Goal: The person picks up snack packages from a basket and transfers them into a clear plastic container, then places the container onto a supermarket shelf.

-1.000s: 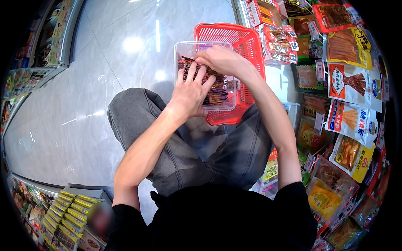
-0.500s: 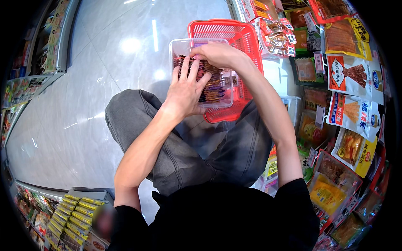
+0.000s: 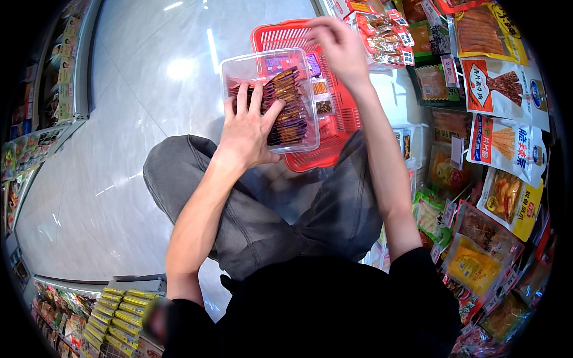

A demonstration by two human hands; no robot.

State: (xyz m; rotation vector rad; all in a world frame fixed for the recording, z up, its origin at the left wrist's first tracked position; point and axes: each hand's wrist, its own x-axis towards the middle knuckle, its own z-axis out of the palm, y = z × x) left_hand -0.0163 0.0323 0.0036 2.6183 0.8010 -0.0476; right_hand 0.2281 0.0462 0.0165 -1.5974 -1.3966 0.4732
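A clear plastic bin (image 3: pixel 237 67) rests on the rim of a red plastic basket (image 3: pixel 332 150), just past my knees. A row of dark purple and orange snack packets (image 3: pixel 289 107) stands on edge inside the bin. My left hand (image 3: pixel 248 128) lies flat against these packets with its fingers spread. My right hand (image 3: pixel 338 45) hovers over the far side of the basket, close to the shelf. Its back faces the camera, its fingers are loosely bent, and nothing shows in it. A few small packets (image 3: pixel 323 98) lie in the basket beside the bin.
I squat in a shop aisle in grey trousers (image 3: pixel 256 221) on a glossy pale floor (image 3: pixel 119 119). Hanging snack bags (image 3: pixel 495 83) fill the shelves on my right. Yellow packs (image 3: pixel 116 310) sit on a low shelf at the lower left, and more shelves run along the left.
My right hand has lifted off the packets in the bin and moved up and right over the basket. My left hand stays pressed on the packets.
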